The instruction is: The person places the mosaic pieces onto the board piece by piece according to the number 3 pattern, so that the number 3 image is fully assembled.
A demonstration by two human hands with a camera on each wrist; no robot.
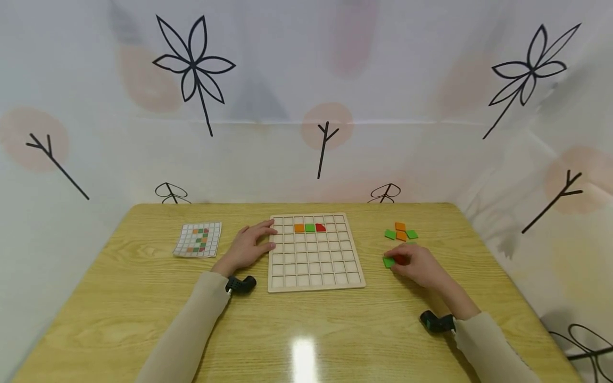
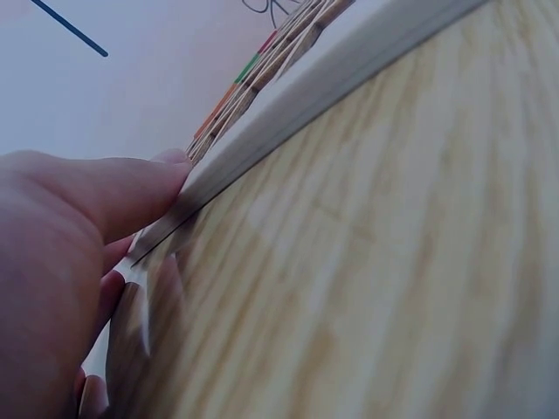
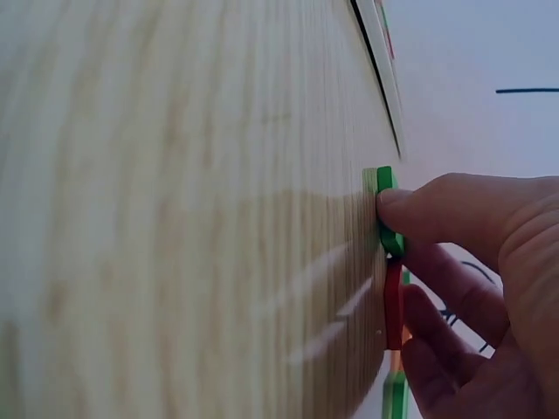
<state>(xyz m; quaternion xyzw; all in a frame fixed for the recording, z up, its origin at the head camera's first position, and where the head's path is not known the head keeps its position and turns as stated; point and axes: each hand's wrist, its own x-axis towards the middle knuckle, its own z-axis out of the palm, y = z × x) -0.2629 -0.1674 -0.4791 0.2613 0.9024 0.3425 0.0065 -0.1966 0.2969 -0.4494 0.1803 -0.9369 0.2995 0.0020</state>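
A wooden grid board [image 1: 316, 276] lies in the middle of the table. An orange tile [image 1: 299, 228], a green tile [image 1: 309, 227] and a red tile [image 1: 320, 227] sit side by side in its second row from the far edge. My left hand [image 1: 258, 240] rests flat at the board's left edge [image 2: 288, 109], with a finger [image 2: 131, 192] touching the rim. My right hand [image 1: 407, 261] is to the right of the board, with curled fingers [image 3: 454, 262] pinching a loose red tile [image 3: 393, 305]. One fingertip presses a loose green tile [image 3: 384, 188] beside it.
Several loose orange and green tiles [image 1: 401, 233] lie just beyond my right hand. A pattern card [image 1: 198, 240] with a coloured grid lies left of the board. The table has printed cloth walls on three sides.
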